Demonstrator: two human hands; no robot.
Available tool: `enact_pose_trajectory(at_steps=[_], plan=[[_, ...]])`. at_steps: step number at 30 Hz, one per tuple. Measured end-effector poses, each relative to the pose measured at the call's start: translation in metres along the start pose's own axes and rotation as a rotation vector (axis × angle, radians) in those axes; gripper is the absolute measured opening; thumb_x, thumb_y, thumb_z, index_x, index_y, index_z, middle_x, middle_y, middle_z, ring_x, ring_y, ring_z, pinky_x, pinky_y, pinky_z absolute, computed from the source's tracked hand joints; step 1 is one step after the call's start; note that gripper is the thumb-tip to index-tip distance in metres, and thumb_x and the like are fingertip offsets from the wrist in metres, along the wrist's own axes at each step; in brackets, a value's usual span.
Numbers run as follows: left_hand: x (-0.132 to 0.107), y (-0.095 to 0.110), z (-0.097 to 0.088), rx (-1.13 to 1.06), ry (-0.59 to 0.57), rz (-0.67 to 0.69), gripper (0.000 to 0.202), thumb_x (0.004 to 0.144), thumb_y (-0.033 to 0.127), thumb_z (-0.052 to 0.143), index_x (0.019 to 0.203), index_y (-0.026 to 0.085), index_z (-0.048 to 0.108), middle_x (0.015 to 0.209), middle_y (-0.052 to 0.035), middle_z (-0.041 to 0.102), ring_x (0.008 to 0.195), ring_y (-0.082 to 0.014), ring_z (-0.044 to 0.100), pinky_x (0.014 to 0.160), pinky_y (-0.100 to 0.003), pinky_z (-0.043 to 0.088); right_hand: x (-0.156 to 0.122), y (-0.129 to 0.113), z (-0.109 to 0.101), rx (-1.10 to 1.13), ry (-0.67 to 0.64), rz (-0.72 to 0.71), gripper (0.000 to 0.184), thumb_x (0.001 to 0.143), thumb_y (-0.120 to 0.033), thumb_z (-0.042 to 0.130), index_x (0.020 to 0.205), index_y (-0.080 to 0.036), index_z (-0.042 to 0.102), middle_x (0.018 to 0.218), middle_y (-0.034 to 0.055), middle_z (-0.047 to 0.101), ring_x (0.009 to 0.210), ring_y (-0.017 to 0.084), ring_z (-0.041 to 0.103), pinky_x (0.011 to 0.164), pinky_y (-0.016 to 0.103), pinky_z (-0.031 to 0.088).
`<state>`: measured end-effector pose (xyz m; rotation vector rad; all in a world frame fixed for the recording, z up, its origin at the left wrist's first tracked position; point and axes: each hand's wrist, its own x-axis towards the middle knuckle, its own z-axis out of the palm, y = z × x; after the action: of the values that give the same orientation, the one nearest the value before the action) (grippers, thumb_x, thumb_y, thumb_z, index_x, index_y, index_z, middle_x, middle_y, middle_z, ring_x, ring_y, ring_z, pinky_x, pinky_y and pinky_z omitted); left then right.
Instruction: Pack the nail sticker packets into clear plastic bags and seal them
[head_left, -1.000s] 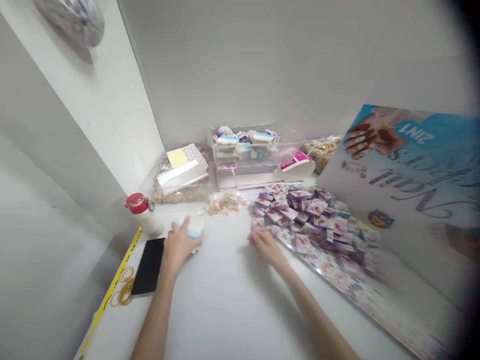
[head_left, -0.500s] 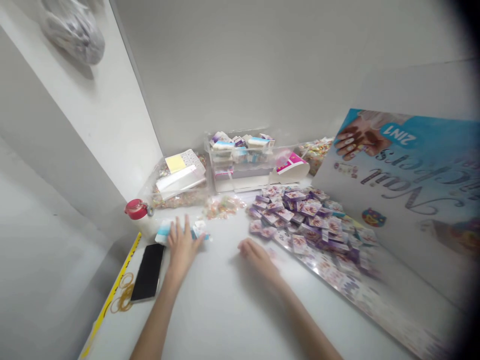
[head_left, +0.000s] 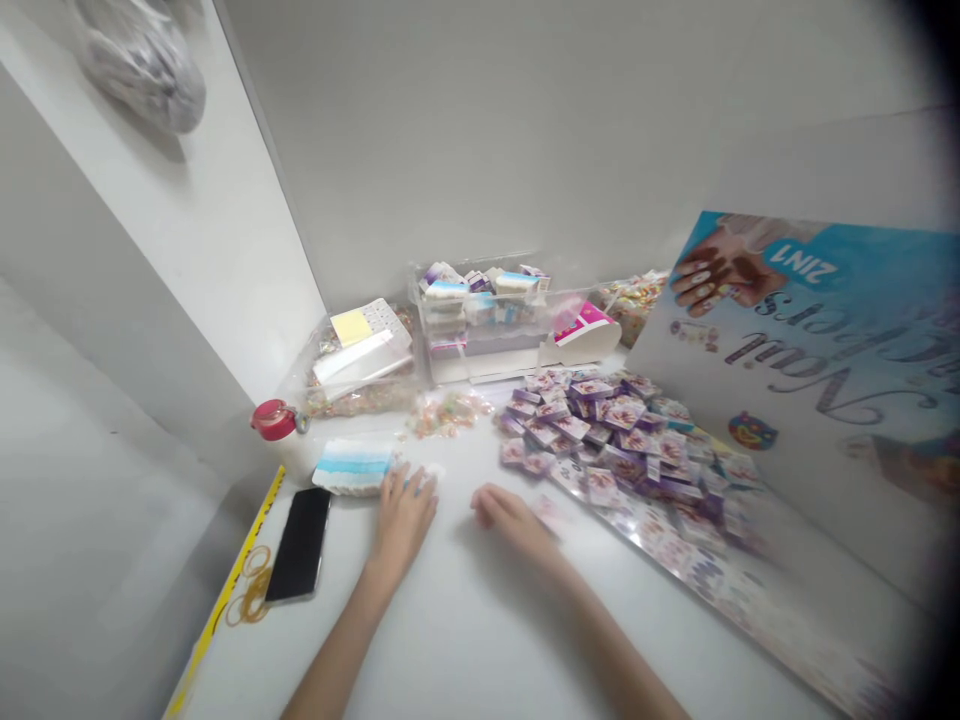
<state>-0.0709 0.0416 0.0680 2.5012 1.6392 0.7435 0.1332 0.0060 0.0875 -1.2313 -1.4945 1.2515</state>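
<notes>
My left hand (head_left: 403, 520) rests on the white table (head_left: 450, 620), its fingertips on or beside a small white-and-blue item (head_left: 424, 478). Just to its left lies a stack of white-and-blue packets (head_left: 352, 468). My right hand (head_left: 511, 520) sits loosely curled on the table, holding nothing visible. A small loose packet (head_left: 551, 515) lies by its fingers, at the near edge of a large pile of purple-and-white small boxes (head_left: 600, 425). The pile stands on a printed sheet (head_left: 660, 545).
A black phone (head_left: 298, 545) and gold rubber bands (head_left: 249, 590) lie near the yellow-taped table edge (head_left: 229, 590). Behind stand a red-capped bottle (head_left: 276, 420), a plastic bag (head_left: 360, 360) and a clear organiser box (head_left: 480, 320). A nail-sticker poster (head_left: 795, 340) leans at right.
The white-and-blue stack has moved out from under my left hand and now lies to its left. My left hand has slid right and nearer me, and my right hand has shifted slightly.
</notes>
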Motion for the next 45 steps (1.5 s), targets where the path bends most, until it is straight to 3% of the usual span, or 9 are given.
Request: enact_pose_trajectory(at_steps=[8,13,18,23,28,35,38,41,45], plan=[[0.018,-0.012,0.006,-0.017,-0.119,-0.036,0.033,0.083,0.018,0.047,0.112,0.025,0.062,0.094,-0.0104,0.066,0.105,-0.0300,0.050,0.105,-0.047,0.022,-0.004,-0.002,0.000,-0.035,-0.005,0.035,0.042,0.088,-0.055,0.036,0.073,-0.019,0.051,0.067,-0.0002,0.049,0.067,0.015,0.049,0.066,0.027,0.041],[0.025,-0.011,0.001,0.013,-0.205,-0.055,0.038,0.085,0.017,0.041,0.119,0.024,0.058,0.093,-0.0134,0.065,0.100,-0.0300,0.054,0.100,-0.047,0.027,-0.003,0.000,-0.001,-0.035,-0.008,0.044,0.039,0.089,-0.051,0.036,0.075,-0.018,0.052,0.068,-0.0002,0.049,0.067,0.015,0.049,0.066,0.026,0.040],[0.034,-0.007,-0.009,0.147,-0.309,-0.037,0.032,0.082,0.017,0.052,0.113,0.021,0.061,0.101,-0.0140,0.063,0.101,-0.0287,0.056,0.097,-0.046,0.031,-0.003,0.001,0.000,-0.022,-0.003,0.050,0.038,0.089,-0.049,0.037,0.076,-0.018,0.053,0.068,-0.0006,0.048,0.066,0.014,0.048,0.064,0.025,0.039],[0.039,-0.002,-0.015,0.291,-0.376,-0.021,0.024,0.087,0.030,0.055,0.106,0.015,0.060,0.106,-0.0069,0.061,0.101,-0.0224,0.056,0.093,-0.047,0.040,-0.005,0.001,-0.001,-0.048,0.014,0.065,0.036,0.089,-0.047,0.037,0.076,-0.018,0.054,0.068,-0.0011,0.049,0.065,0.014,0.048,0.063,0.024,0.038],[0.046,-0.005,-0.026,0.397,-0.324,-0.031,0.027,0.089,0.018,0.048,0.116,0.018,0.055,0.099,-0.0076,0.062,0.093,-0.0207,0.057,0.087,-0.040,0.041,-0.004,0.006,-0.002,-0.058,0.034,0.061,0.035,0.089,-0.045,0.037,0.078,-0.018,0.056,0.068,-0.0013,0.051,0.066,0.014,0.050,0.062,0.023,0.038],[0.050,-0.025,-0.043,0.441,-0.165,-0.092,0.026,0.082,0.005,0.042,0.093,0.010,0.065,0.111,-0.0211,0.055,0.107,-0.0329,0.047,0.087,-0.047,0.036,-0.004,0.009,-0.003,-0.111,0.004,0.010,0.035,0.090,-0.043,0.037,0.077,-0.018,0.058,0.071,0.0003,0.053,0.071,0.016,0.052,0.067,0.026,0.039],[0.043,-0.022,-0.039,0.378,-0.157,-0.059,0.030,0.084,0.006,0.040,0.100,0.008,0.065,0.117,-0.0220,0.054,0.111,-0.0332,0.046,0.093,-0.050,0.034,-0.002,0.015,-0.005,-0.123,0.012,-0.025,0.035,0.089,-0.045,0.040,0.078,-0.018,0.061,0.079,0.0028,0.056,0.079,0.018,0.054,0.074,0.028,0.040],[0.029,-0.010,-0.032,0.271,-0.172,0.011,0.037,0.088,0.015,0.041,0.123,0.010,0.055,0.130,-0.0202,0.050,0.121,-0.0318,0.042,0.101,-0.050,0.031,0.001,0.021,-0.008,-0.107,0.020,-0.086,0.038,0.087,-0.050,0.044,0.075,-0.018,0.062,0.083,0.0044,0.056,0.085,0.019,0.054,0.081,0.031,0.038],[0.003,0.024,-0.026,-0.035,-0.268,0.159,0.056,0.089,0.036,0.048,0.141,0.022,0.033,0.138,-0.0080,0.049,0.122,-0.0201,0.048,0.099,-0.032,0.041,0.001,0.019,-0.011,0.017,-0.089,-0.155,0.045,0.087,-0.057,0.044,0.070,-0.018,0.059,0.071,0.0016,0.053,0.073,0.017,0.052,0.073,0.029,0.039]])
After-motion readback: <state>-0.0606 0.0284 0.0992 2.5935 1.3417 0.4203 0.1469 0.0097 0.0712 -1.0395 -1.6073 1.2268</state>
